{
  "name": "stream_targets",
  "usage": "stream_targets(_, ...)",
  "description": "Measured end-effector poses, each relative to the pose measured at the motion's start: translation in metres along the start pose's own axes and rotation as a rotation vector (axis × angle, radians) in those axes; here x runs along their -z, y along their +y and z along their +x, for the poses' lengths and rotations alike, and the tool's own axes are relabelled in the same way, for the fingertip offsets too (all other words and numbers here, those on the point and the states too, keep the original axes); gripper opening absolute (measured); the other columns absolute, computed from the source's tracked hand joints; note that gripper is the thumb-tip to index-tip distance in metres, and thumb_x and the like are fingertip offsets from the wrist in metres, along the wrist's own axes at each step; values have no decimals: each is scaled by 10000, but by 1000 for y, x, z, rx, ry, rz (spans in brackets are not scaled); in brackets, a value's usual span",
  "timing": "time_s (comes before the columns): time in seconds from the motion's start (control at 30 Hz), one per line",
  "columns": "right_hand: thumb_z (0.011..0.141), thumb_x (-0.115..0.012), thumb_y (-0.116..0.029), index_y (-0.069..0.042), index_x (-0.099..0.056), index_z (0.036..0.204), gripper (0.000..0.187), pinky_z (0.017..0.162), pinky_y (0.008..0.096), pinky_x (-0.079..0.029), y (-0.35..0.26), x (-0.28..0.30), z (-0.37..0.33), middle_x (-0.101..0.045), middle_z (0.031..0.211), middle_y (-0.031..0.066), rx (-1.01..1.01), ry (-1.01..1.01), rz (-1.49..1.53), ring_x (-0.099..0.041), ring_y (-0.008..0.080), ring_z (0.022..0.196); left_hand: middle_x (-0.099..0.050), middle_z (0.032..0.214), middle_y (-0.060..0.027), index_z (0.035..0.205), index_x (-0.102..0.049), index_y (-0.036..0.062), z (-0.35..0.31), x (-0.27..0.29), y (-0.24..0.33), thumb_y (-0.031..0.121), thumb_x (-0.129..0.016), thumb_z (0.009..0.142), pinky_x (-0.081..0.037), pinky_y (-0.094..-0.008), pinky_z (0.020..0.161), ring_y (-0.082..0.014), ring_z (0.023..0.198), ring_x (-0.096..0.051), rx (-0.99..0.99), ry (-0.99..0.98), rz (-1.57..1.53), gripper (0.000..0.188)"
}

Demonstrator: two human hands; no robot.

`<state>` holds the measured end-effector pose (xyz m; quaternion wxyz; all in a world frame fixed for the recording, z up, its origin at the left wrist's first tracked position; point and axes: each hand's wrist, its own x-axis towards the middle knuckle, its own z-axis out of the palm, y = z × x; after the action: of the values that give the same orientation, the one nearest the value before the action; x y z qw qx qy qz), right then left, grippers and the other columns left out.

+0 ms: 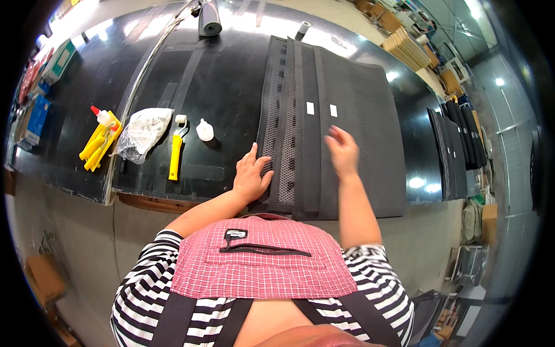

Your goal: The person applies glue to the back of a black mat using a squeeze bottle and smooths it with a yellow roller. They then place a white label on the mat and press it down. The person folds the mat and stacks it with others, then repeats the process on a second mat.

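A stack of black sheet panels (364,144) with strips of perforated mesh (287,127) along its left side lies in front of me on a black table. Small white labels (310,108) show on its upper face. My left hand (252,176) rests on the left edge by the mesh, fingers spread and open. Over the panels, just below the right label, hovers my right hand (343,151). It is slightly blurred, with its fingers bent but apart and nothing seen in them.
Left on the table (214,63) are a yellow-handled roller (176,150), a white bottle (204,130), a crumpled plastic bag (144,133) and yellow tools (101,141) with a red-tipped bottle. A dark roll (210,20) lies at the back. More black panels (454,144) are stacked at right.
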<state>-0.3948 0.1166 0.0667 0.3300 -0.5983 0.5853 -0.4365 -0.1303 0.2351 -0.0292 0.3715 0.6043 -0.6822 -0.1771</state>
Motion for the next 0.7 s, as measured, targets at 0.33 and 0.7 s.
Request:
stream_targets(0.33, 942, -732, -149, 17, -610, 1340, 448, 977, 350, -513, 155, 348, -139, -674, 1234, 148, -352, 709, -331, -646, 220, 1115, -692, 1199, -213, 1349, -513, -81, 51, -9, 6, 288, -808, 869, -522, -386, 958, -297, 1101, -677, 460, -117, -573, 673)
stream_targets(0.7, 1003, -653, -383, 17, -477, 1476, 644, 1097, 407, -424, 240, 391, -70, -566, 1424, 244, -424, 217, -287, -553, 329, 1314, -697, 1177, -242, 1222, -565, -43, 58, -18, 25, 281, -846, 812, -524, -439, 962, -381, 1108, -674, 542, -74, -29, 594)
